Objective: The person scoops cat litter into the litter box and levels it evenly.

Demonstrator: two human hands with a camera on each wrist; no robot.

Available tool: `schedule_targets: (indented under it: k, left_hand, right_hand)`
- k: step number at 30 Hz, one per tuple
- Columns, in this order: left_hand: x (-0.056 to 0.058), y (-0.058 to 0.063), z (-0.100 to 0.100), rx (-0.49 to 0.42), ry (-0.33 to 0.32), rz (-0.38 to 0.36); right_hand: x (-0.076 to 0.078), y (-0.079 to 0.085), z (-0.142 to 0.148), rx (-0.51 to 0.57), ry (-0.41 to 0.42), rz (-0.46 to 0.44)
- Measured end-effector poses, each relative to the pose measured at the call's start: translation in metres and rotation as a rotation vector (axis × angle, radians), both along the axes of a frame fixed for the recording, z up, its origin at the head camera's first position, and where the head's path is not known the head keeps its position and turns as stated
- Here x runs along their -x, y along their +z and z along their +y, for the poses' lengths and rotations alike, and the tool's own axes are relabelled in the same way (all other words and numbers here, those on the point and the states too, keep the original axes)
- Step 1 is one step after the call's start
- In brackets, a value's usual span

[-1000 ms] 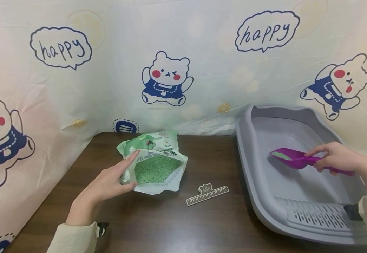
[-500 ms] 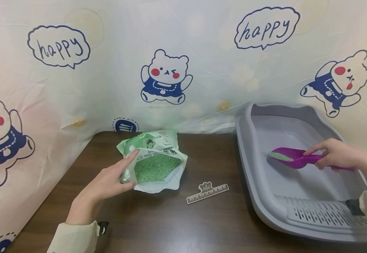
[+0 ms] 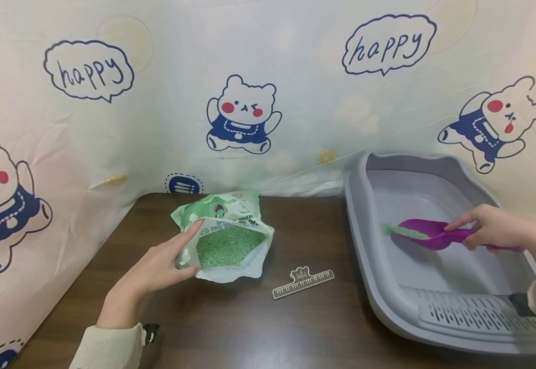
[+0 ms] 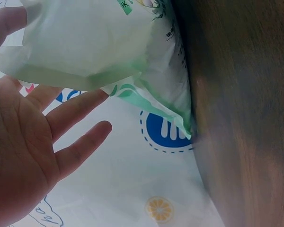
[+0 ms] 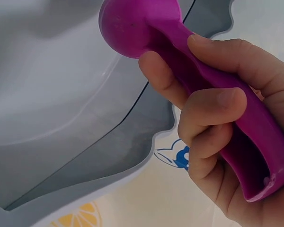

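My left hand (image 3: 161, 264) holds the left side of the mouth of a green and white bag (image 3: 226, 205) of green cat litter (image 3: 231, 247). Its thumb and index finger span the bag's rim; in the left wrist view the other fingers are spread and fairly straight beneath the bag (image 4: 85, 42). My right hand (image 3: 494, 228) grips the handle of a purple scoop (image 3: 434, 236) low inside a grey litter box (image 3: 357, 225). Litter lies in the scoop, and a small green patch sits on the box floor by its tip. The right wrist view shows fingers curled round the handle (image 5: 255, 118).
A flat clip (image 3: 302, 282) with a crown-shaped top lies on the dark wooden table (image 3: 249, 328) between bag and box. The box has a slotted panel (image 3: 461, 312) at its near end. A printed cloth (image 3: 304, 113) hangs behind the table.
Litter has spilled from the scoop's tip onto the box floor, and the green patch has grown. The scoop has shifted slightly right. The left hand and bag stay put.
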State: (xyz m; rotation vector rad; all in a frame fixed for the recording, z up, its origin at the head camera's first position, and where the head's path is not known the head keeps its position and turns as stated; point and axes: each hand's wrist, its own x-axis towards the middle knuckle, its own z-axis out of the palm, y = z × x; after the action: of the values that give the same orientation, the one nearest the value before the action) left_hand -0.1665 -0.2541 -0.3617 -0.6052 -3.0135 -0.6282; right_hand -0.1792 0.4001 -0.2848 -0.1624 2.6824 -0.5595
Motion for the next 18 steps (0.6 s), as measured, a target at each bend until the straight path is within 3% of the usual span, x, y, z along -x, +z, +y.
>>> schedule_targets:
  k: [9, 18]
  left_hand:
    - [-0.0007, -0.0014, -0.0004, -0.001, -0.002, 0.017]
    - [-0.0005, -0.0008, -0.0010, -0.006, 0.001, 0.013]
  right_hand:
    - [-0.0019, -0.0007, 0.0028, -0.018, 0.061, 0.037]
    - [0.0022, 0.0003, 0.0042, -0.044, 0.063, 0.025]
